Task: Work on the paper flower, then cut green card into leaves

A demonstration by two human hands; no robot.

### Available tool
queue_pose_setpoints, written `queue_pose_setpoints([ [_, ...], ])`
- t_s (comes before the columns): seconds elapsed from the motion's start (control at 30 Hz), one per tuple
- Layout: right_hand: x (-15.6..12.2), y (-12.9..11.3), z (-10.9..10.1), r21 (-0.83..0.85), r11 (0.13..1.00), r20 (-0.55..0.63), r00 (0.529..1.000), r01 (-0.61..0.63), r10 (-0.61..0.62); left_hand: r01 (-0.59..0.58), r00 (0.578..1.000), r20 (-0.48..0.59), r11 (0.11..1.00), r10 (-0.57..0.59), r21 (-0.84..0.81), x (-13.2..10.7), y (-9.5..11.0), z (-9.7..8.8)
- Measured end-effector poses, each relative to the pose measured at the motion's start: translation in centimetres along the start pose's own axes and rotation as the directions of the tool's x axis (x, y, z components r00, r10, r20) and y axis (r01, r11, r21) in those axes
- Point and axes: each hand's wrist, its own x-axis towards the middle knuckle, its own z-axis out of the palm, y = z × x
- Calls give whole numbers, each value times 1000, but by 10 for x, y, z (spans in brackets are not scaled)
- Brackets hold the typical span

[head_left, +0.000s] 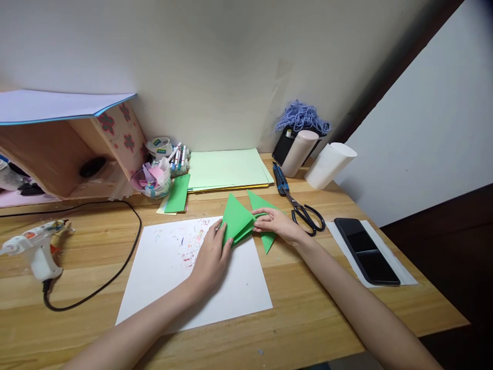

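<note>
A folded piece of green paper (pixel 236 218) with several layers is held between my two hands above a white sheet (pixel 239 282) marked with coloured smudges. My left hand (pixel 213 252) grips its lower left side, thumb on the near edge and fingers along the side. With fingers and thumb, my right hand (pixel 275 223) pinches the right corner, where the layers stand slightly apart. Just behind and below the right hand, another green paper piece (pixel 267 242) with pointed ends lies on the wooden table, partly covered by that hand.
Black-handled scissors (pixel 308 216) and a utility knife (pixel 280 179) lie to the right, beyond a phone (pixel 365 252). Pale green sheets (pixel 229 169) are stacked against the wall. At left are a hot glue gun (pixel 38 252) with its looping cord, a scrap cup (pixel 152 180) and a cardboard box (pixel 111 139).
</note>
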Motion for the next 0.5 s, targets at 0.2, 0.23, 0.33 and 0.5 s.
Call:
queue_pose_setpoints([
  [0.2,6,8,2,2,998,-53,997,65,-64,14,1000,7,999,-14,30,-3,0,-1],
  [0.23,6,9,2,-5,998,-70,995,69,-69,14,1000,10,999,-15,29,-3,-1,-1],
  [0.33,8,12,4,-36,996,-104,991,82,-86,15,1000,10,1000,-16,16,-2,-1,0],
  [0.5,8,13,12,-114,982,-116,980,147,-160,-8,1000,-3,1000,8,14,0,0,-2],
])
